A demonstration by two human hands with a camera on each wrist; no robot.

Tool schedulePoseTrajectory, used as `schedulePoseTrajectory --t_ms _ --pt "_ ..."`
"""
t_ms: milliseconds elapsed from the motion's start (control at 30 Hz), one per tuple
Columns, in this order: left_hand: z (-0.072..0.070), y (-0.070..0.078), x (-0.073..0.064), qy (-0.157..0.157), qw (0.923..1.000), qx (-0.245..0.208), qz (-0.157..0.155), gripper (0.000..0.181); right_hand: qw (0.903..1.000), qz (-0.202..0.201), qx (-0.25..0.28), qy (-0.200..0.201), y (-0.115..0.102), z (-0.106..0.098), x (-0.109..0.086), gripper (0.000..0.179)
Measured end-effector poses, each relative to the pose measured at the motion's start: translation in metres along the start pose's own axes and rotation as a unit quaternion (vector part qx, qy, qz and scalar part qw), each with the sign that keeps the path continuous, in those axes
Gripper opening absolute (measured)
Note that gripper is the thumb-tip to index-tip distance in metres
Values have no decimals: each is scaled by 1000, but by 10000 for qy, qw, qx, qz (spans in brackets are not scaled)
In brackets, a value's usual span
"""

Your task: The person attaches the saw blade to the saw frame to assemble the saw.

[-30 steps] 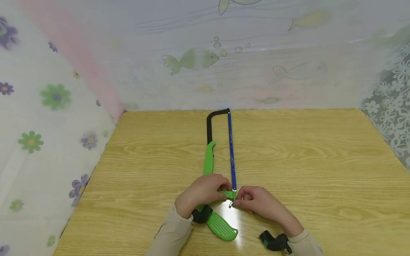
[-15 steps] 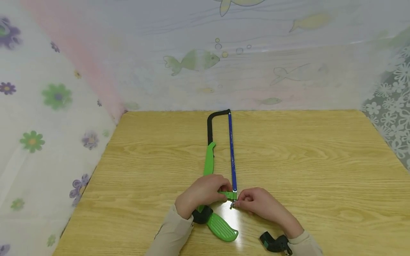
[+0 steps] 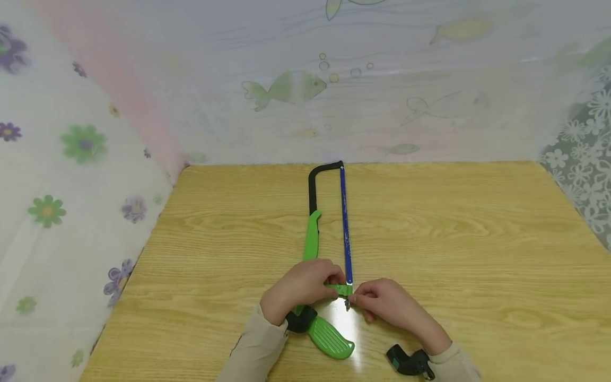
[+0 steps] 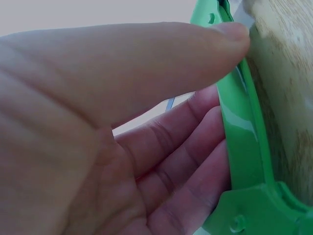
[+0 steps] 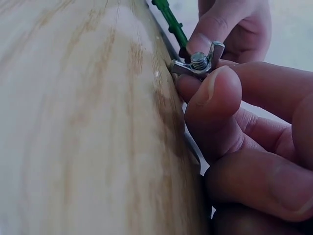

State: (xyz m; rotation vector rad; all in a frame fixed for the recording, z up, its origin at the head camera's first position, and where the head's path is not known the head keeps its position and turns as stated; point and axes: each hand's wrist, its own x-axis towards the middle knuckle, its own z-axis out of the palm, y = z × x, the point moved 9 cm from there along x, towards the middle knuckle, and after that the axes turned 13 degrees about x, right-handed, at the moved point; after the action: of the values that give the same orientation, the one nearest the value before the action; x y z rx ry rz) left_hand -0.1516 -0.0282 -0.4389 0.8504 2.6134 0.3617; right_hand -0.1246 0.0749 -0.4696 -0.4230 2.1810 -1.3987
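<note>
A hacksaw with a green and black frame [image 3: 311,236] lies on the table, its blue blade [image 3: 346,228] on the right side. My left hand [image 3: 305,284] grips the lower green part of the frame [image 4: 242,129], thumb on one side and fingers curled against the other. At the blade's near end, a metal wing nut [image 5: 199,62] sits on a threaded bolt. My right hand [image 3: 389,303] pinches the wing nut with thumb and forefinger, its other fingers curled. The green grooved handle [image 3: 331,338] points toward me, below my left wrist.
The wood-grain table [image 3: 477,228] extends to both sides of the hacksaw. A wall sheet with fish pictures [image 3: 296,87] stands right behind the saw's far end. Black wrist devices [image 3: 406,361] are worn at both sleeves.
The wing nut has turned, and my right thumb and forefinger have shifted slightly on it. My left hand and the hacksaw stay in place.
</note>
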Motion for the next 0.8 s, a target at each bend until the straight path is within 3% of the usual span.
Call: schedulePoseTrajectory --t_ms 800 --pt "0 0 0 -35 10000 11 19 13 9996 192 164 -126 -1 1 -2 26"
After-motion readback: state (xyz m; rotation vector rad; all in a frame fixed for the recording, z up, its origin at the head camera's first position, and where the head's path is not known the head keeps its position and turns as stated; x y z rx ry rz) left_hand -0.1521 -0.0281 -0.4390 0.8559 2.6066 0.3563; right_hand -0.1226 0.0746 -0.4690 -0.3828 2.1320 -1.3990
